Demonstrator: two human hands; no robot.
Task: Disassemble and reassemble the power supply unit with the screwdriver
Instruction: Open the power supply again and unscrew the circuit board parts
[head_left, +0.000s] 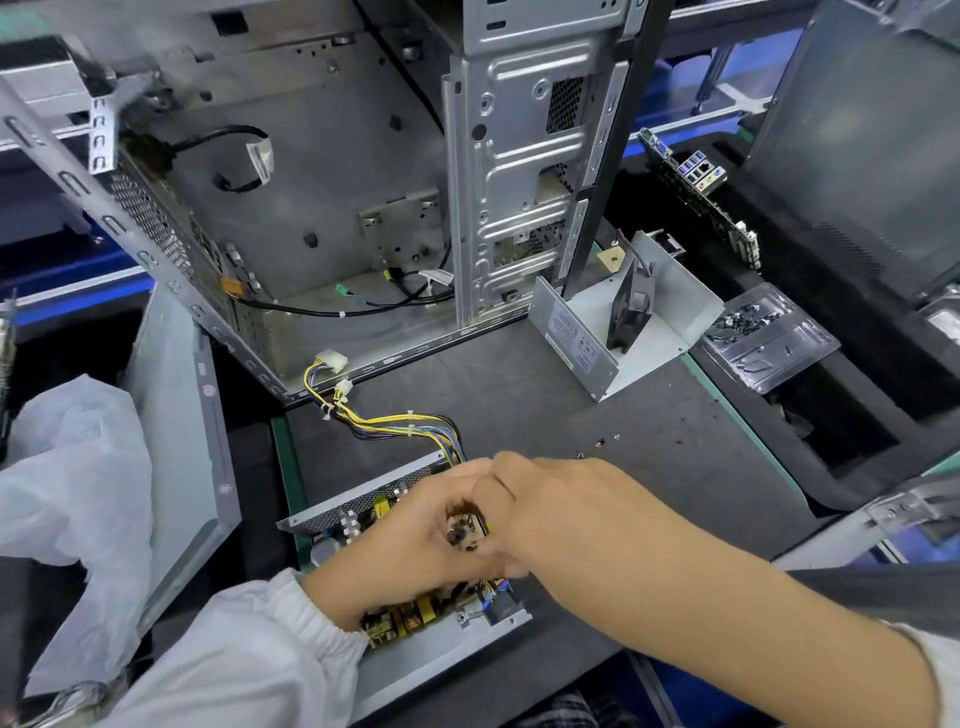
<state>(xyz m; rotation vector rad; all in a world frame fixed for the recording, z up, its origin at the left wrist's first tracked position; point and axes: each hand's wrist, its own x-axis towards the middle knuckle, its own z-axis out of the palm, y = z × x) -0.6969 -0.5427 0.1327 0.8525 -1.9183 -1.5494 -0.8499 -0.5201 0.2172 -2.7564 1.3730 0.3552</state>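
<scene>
stood open on the dark worktop (545, 415), the empty computer case (322, 208), filling the upper left, with loose black cables along its floor. leaned against the case's left side, a grey side panel (176, 441), and beside that a crumpled white plastic bag (72, 467). lay at the near edge of the worktop, the opened power supply unit (415, 623), its circuit board exposed, perforated wall at the far side. ran from it toward the case, a bundle of yellow and black wires (395, 421) ending in white connectors. sat apart at the right of the case, the removed metal cover (623, 322) with a black fan standing in it. rested farther right, a clear plastic tray (769, 338) holding dark screws, and behind it a motherboard (711, 202) on edge. scattered on the worktop just beyond the hands, a few small screws (602, 441).

hovered over the board, both hands, hiding most of its middle. left hand (405, 540) curled, fingers bent down onto the components; whether anything was held, could not tell. right hand (550, 509) overlapped it, fingers tucked under and hidden, so the grip could not be told either. screwdriver not made out.
</scene>
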